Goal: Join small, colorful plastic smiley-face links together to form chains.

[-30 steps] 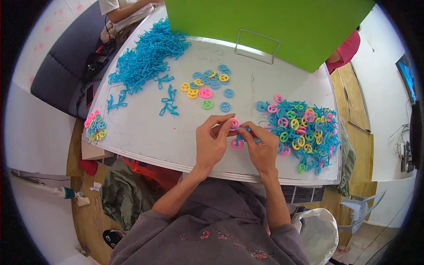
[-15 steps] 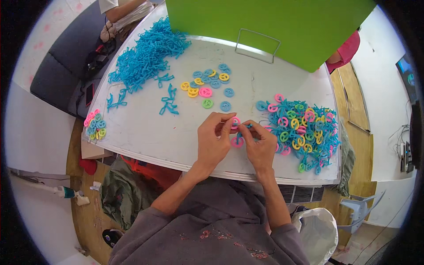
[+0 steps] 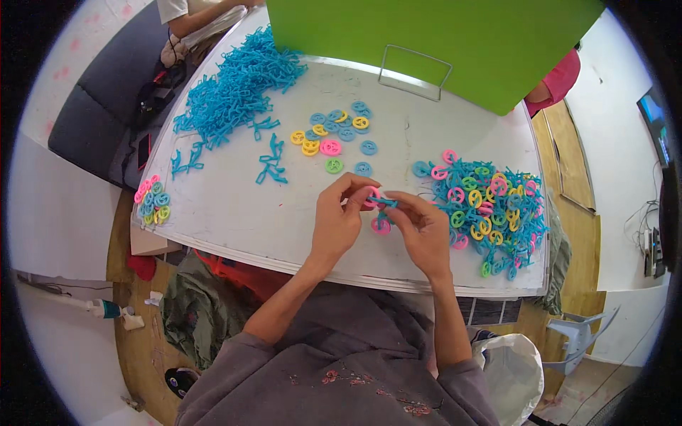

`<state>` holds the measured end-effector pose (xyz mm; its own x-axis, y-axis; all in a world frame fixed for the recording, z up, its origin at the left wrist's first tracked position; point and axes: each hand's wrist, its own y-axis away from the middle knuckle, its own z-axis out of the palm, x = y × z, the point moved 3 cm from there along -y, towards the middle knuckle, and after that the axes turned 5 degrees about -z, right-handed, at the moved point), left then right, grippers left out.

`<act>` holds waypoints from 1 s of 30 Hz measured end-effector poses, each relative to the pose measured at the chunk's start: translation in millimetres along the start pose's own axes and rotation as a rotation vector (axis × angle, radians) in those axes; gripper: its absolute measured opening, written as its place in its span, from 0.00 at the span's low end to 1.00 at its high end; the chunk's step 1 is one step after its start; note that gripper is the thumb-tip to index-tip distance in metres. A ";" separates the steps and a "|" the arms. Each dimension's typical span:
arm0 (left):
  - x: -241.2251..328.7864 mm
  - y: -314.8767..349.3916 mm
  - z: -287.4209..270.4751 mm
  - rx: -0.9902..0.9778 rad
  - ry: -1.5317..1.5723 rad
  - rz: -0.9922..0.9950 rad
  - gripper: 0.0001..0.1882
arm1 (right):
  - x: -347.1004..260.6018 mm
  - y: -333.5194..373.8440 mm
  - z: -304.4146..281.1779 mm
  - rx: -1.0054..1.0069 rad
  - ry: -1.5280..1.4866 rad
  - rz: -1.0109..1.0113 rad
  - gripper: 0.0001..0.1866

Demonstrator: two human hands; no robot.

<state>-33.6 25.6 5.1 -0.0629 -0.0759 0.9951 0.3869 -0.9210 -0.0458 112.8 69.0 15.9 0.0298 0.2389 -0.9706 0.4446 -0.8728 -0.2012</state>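
Pink wheel (image 3: 374,192) shifted leftward, between left fingers (image 3: 356,202)

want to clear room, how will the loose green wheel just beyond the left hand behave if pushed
The green wheel likely slides rather than rolls, since it lies flat on the white table. It is probably light, being small and shallow, and its even round outline suggests it is fairly stiff.

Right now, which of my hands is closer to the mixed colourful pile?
Your right hand: it's just left of the mixed pile; your left hand is farther left.
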 end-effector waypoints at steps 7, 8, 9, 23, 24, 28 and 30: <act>11.1 -2.6 -44.6 0.266 -0.571 0.218 0.16 | -27.1 0.5 -70.0 0.300 0.569 -0.213 0.14; 9.6 -6.1 -63.5 0.378 -0.862 0.357 0.17 | -39.7 0.4 -86.5 0.395 0.573 -0.192 0.15; 9.0 -8.6 -81.6 0.487 -1.155 0.497 0.18 | -51.5 1.0 -102.9 0.490 0.575 -0.171 0.15; 20.0 19.2 -130.6 0.333 -1.055 0.204 0.18 | -48.2 7.6 -157.5 0.469 1.212 -0.182 0.23; 20.1 24.1 -131.3 0.365 -1.060 0.266 0.19 | -48.5 7.4 -153.0 0.468 1.208 -0.181 0.23; 29.2 38.1 -118.9 0.429 -0.695 0.166 0.17 | -56.3 24.6 -93.4 0.593 0.677 -0.361 0.22; 38.8 40.4 -84.1 0.151 -0.279 -0.027 0.15 | -56.0 19.4 -45.1 0.171 0.524 -0.213 0.24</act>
<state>-97.8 -46.6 34.5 0.1722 0.0746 0.9822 0.5223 -0.8523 -0.0269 160.2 57.9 72.3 0.4138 0.5567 -0.7203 0.3399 -0.8285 -0.4450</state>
